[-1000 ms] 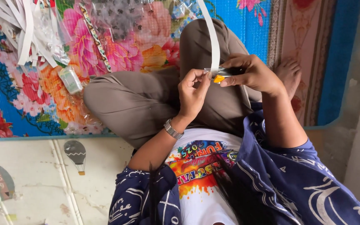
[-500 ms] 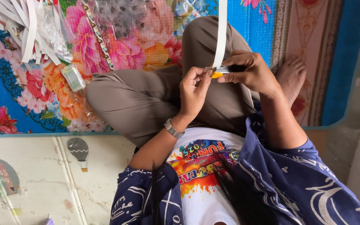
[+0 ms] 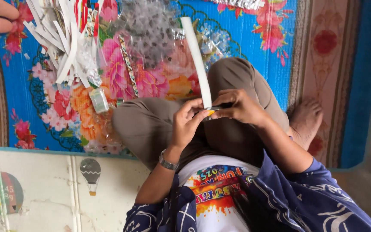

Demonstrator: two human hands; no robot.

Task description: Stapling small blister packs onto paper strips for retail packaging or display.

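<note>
Head view: both hands meet above the crossed legs (image 3: pixel 159 124). The left hand (image 3: pixel 187 124) and the right hand (image 3: pixel 239 107) pinch the near end of a white strip (image 3: pixel 197 60) — also a small yellow-tipped object (image 3: pixel 210 112), kind unclear. The strip's long axis runs away from the body, far end free over the floral mat (image 3: pixel 254 47). A heap of strips (image 3: pixel 61 38) lies to the left — well apart.
</note>
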